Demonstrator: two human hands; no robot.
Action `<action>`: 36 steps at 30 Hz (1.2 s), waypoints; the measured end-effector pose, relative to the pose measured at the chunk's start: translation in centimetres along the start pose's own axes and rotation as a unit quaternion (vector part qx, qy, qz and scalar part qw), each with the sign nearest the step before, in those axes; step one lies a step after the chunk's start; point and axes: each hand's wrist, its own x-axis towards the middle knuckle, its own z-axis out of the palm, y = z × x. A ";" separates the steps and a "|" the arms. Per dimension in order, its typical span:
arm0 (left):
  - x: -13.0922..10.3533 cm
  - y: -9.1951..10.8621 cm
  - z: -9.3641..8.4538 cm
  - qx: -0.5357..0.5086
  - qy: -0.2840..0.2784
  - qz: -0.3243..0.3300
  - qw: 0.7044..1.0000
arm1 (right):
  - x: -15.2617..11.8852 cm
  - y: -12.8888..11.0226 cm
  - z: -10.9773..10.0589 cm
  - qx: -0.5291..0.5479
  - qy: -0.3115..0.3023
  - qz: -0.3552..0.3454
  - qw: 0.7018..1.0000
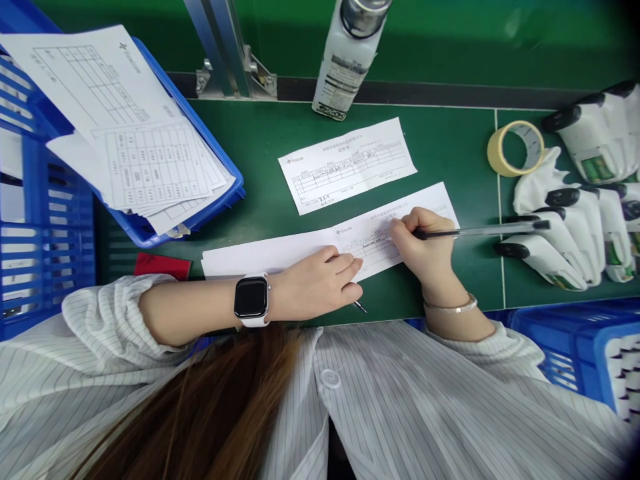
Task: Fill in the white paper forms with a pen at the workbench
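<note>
My right hand [425,247] is closed around a black pen [480,230], its fingers resting on a printed form [440,203]. The pen's tip is hidden behind the fingers. My left hand [325,283] lies palm down with fingers loosely apart, over the left edge of that form and the blank sheet [270,253] joined to it. Near its fingertips, the end of another pen [360,307] shows at the table's front edge. A second form [350,163] with handwriting lies just behind the first.
A blue basket [240,190] holds stacked papers at the left, beside a red card [163,265]. A white bottle [345,63] stands at the back. Tape [515,148] and several white devices [575,233] lie at the right. Another blue basket [555,340] is at the lower right.
</note>
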 end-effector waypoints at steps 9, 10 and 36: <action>0.0 0.0 -0.1 -0.004 -0.011 0.003 1.000 | -0.1 0.1 0.1 -0.021 0.009 -0.024 0.999; 0.0 0.0 -0.1 -0.004 -0.010 0.003 1.000 | 0.0 0.1 0.1 -0.022 0.006 -0.026 0.999; -0.1 0.0 0.0 0.000 -0.010 0.002 1.000 | 0.0 0.1 0.1 -0.018 0.008 -0.030 0.999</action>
